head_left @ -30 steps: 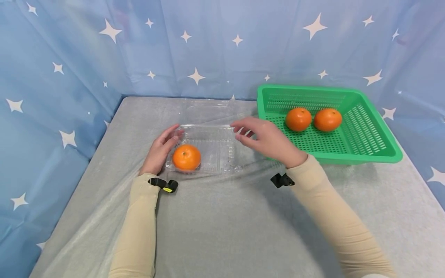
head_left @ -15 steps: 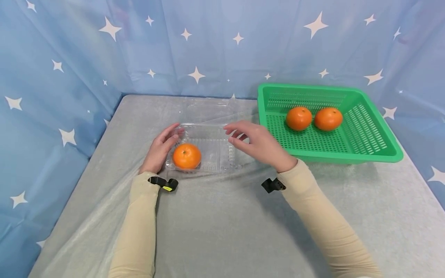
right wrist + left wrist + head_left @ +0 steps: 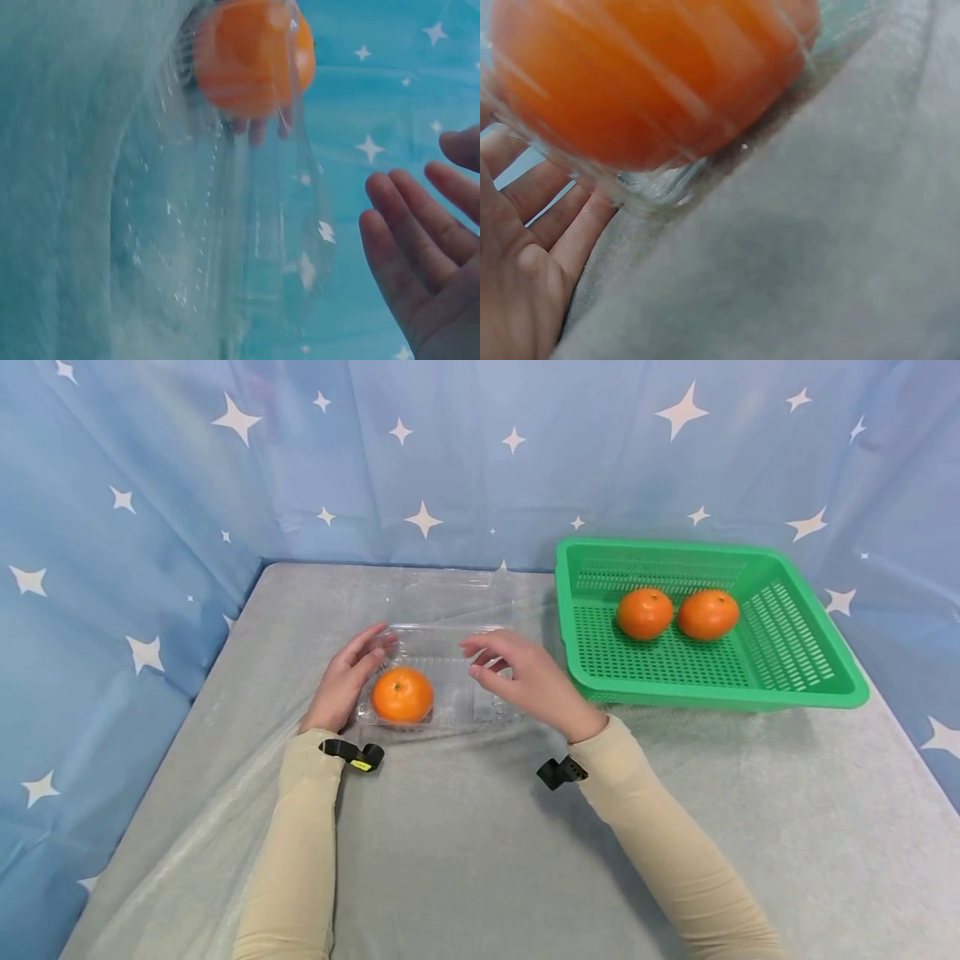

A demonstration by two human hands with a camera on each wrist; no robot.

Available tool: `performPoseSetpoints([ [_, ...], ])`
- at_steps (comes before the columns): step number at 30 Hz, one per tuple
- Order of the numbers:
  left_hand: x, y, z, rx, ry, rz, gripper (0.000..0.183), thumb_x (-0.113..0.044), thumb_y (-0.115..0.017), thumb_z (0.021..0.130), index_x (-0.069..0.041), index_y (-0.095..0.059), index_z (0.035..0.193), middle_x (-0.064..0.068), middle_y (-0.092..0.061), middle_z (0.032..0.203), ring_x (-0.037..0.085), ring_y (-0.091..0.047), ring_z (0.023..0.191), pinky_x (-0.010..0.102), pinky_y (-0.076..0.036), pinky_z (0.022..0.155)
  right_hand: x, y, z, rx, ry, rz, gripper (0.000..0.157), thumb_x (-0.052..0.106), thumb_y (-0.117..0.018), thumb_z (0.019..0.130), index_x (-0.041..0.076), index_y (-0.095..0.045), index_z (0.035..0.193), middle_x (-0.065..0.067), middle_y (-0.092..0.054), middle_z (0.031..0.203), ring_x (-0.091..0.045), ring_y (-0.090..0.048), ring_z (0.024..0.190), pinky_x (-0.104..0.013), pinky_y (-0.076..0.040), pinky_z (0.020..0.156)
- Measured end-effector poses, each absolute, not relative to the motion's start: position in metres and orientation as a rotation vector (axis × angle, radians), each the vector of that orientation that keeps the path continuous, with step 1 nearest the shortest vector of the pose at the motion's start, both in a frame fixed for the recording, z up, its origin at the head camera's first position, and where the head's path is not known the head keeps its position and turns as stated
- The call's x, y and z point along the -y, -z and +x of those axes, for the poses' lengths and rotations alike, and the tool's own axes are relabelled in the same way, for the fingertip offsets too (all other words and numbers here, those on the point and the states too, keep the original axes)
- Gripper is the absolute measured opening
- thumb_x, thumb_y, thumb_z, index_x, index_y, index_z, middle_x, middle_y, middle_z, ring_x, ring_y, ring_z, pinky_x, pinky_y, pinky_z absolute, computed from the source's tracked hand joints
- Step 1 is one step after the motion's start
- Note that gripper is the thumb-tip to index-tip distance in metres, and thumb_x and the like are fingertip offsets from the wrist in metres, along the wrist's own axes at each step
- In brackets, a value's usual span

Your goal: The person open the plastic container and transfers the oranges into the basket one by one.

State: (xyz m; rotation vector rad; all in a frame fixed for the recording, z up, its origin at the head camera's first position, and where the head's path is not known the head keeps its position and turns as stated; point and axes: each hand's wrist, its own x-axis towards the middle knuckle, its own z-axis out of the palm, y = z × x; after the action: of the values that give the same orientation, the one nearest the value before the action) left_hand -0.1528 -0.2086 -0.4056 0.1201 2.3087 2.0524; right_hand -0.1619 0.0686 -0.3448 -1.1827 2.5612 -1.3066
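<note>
A clear plastic clamshell box (image 3: 450, 687) lies on the table, lid (image 3: 450, 593) folded back behind it. An orange (image 3: 402, 695) sits in its left end. My left hand (image 3: 345, 678) touches the box's left side; in the left wrist view, its fingers (image 3: 555, 206) lie fairly straight along the outside of the clear wall. My right hand (image 3: 525, 681) hovers over the box's right part, holding nothing. In the right wrist view, its fingers (image 3: 412, 225) are loosely bent and apart from the box.
A green plastic basket (image 3: 720, 697) stands at the right rear. Inside it lie two more oranges, one on the left (image 3: 645, 614) and one on the right (image 3: 708, 615). A grey cloth (image 3: 465, 852) covers the table. Behind hangs a blue curtain (image 3: 465, 468) with white stars.
My right hand has moved left and slightly nearer me, from the box's right edge to above its right part. My left hand and the oranges stay where they were.
</note>
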Motion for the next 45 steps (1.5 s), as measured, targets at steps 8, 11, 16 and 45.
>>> performPoseSetpoints([
  [8,0.209,0.406,-0.154,-2.329,-2.033,0.116,0.042,-0.024,-0.047,0.093,-0.028,-0.040,0.134,0.005,-0.045,0.132,0.018,-0.041,0.121,0.039,-0.027,0.103,-0.052,0.354,-0.158,-2.488,1.409,-1.060,0.039,0.028,-0.053,0.090,0.018,-0.047,0.127,0.002,-0.056,0.112,-0.006,-0.054,0.094,-0.025,-0.046,0.081],
  [11,0.209,0.406,-0.153,-2.330,-2.038,0.128,0.042,-0.023,-0.047,0.093,-0.027,-0.040,0.134,0.006,-0.045,0.132,0.019,-0.041,0.121,0.039,-0.028,0.103,-0.048,0.357,-0.156,-2.437,1.475,-0.986,0.045,0.033,-0.052,0.089,0.021,-0.041,0.132,0.004,-0.056,0.111,-0.006,-0.054,0.095,-0.027,-0.045,0.083],
  [16,0.208,0.405,-0.154,-2.328,-2.041,0.134,0.042,-0.023,-0.047,0.093,-0.027,-0.040,0.134,0.006,-0.045,0.132,0.018,-0.041,0.121,0.038,-0.028,0.103,-0.043,0.361,-0.155,-2.396,1.574,-0.917,0.046,0.035,-0.052,0.089,0.025,-0.040,0.132,0.005,-0.057,0.109,-0.006,-0.054,0.095,-0.028,-0.046,0.082],
  [45,0.206,0.405,-0.154,-2.367,-1.987,0.066,0.042,-0.025,-0.047,0.093,-0.029,-0.039,0.134,0.003,-0.045,0.132,0.016,-0.041,0.121,0.038,-0.028,0.103,-0.022,0.379,-0.154,-2.360,1.714,-0.843,0.037,0.030,-0.054,0.089,0.020,-0.050,0.124,0.002,-0.058,0.105,-0.009,-0.054,0.094,-0.028,-0.048,0.078],
])
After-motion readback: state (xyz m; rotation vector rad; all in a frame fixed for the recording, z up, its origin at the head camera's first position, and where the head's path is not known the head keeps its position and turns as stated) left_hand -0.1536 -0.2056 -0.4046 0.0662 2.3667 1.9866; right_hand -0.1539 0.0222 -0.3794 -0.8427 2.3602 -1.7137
